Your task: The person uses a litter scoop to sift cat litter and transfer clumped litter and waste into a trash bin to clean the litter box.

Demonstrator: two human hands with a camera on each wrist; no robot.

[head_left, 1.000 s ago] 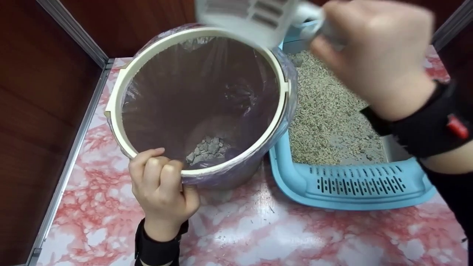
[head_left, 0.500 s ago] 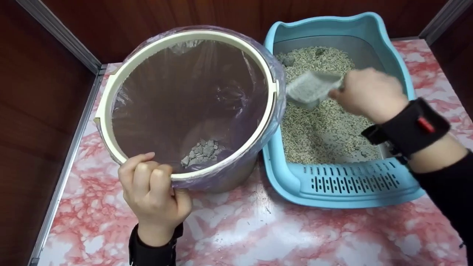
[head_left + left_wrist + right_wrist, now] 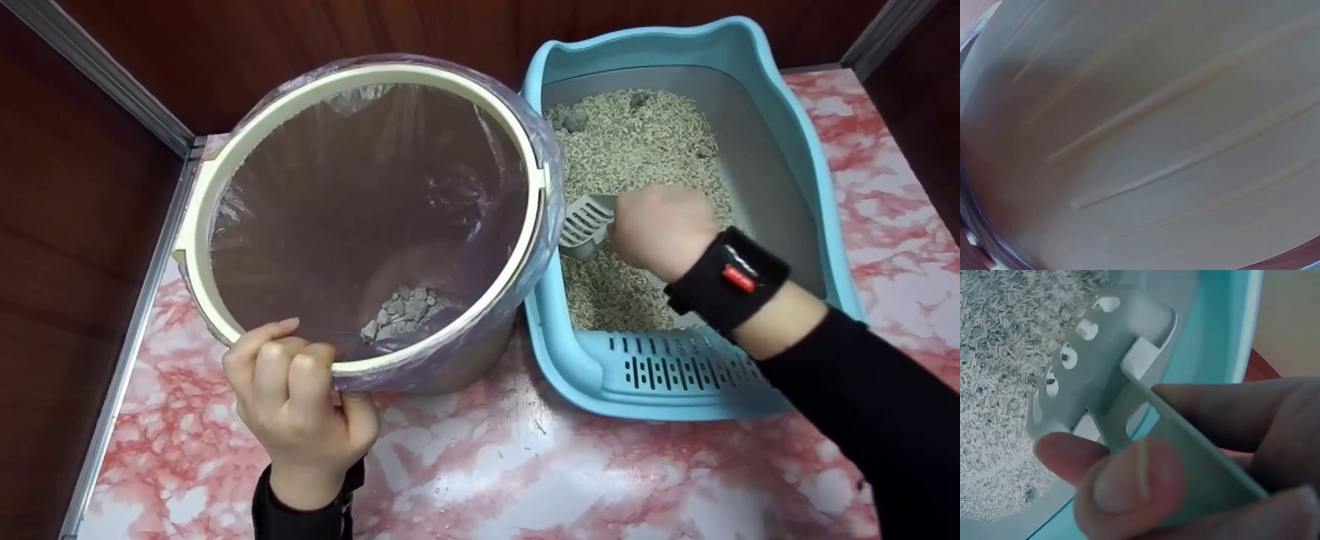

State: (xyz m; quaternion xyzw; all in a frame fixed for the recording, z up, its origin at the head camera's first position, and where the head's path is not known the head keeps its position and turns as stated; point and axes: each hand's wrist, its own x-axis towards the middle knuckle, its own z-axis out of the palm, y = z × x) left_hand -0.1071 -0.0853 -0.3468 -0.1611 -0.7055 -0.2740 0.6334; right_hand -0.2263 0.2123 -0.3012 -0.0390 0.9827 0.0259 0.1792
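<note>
My left hand (image 3: pixel 300 405) grips the front rim of a bin (image 3: pixel 196 225) lined with a thin purplish plastic bag, fingers over the edge and thumb outside. Grey litter clumps (image 3: pixel 405 311) lie at the bottom of the bag. My right hand (image 3: pixel 664 229) holds a slotted litter scoop (image 3: pixel 587 221) by its handle. The scoop is inside the blue litter box (image 3: pixel 551 300), by its left wall, over pellet litter (image 3: pixel 645 142). From the right wrist, the scoop's slotted head (image 3: pixel 1109 343) appears with no clump visible in it. The left wrist view shows the bin's ribbed outer wall (image 3: pixel 1185 129).
The bin and litter box stand side by side on a red-and-white marbled floor (image 3: pixel 480 472). Dark brown panels (image 3: pixel 315 30) close off the back and the left. Two dark clumps (image 3: pixel 574 118) sit at the litter's far left. Loose specks lie before the box.
My right hand has lowered the scoop from above the bin's right edge into the litter box, then nearer its left wall. My left hand keeps its grip on the rim.
</note>
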